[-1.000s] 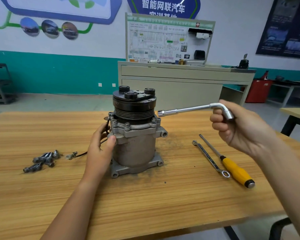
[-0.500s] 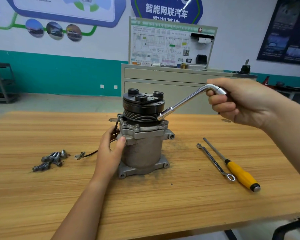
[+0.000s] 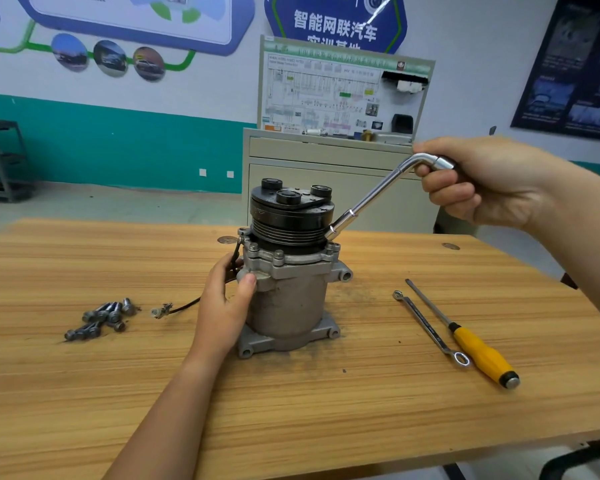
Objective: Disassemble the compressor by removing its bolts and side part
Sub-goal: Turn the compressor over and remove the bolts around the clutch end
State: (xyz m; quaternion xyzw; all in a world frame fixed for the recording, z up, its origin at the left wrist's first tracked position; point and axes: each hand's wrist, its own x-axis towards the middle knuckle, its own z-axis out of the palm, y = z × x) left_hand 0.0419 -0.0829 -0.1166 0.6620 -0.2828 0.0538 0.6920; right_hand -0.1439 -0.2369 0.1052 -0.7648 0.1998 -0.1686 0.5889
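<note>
A grey metal compressor point(image 3: 288, 299) stands upright on the wooden table point(image 3: 291, 410), its black pulley point(image 3: 291, 216) on top. My left hand point(image 3: 226, 306) grips the left side of its body below the bolted flange. My right hand point(image 3: 478, 181) holds the bent end of a chrome L-shaped socket wrench point(image 3: 371, 199). The wrench slopes down to the left, and its socket end sits at the right edge of the pulley, just above the flange. Several removed bolts point(image 3: 101, 318) lie in a pile on the table to the left.
A slim ring spanner point(image 3: 430, 327) and a yellow-handled screwdriver point(image 3: 478, 351) lie on the table right of the compressor. A black wire with a connector point(image 3: 167, 310) trails left from it. A grey cabinet with a display board point(image 3: 340, 157) stands behind the table.
My right hand has risen and tilted the wrench from nearly level to sloping down, bringing its socket end to the right edge of the pulley. My left hand has kept its hold.
</note>
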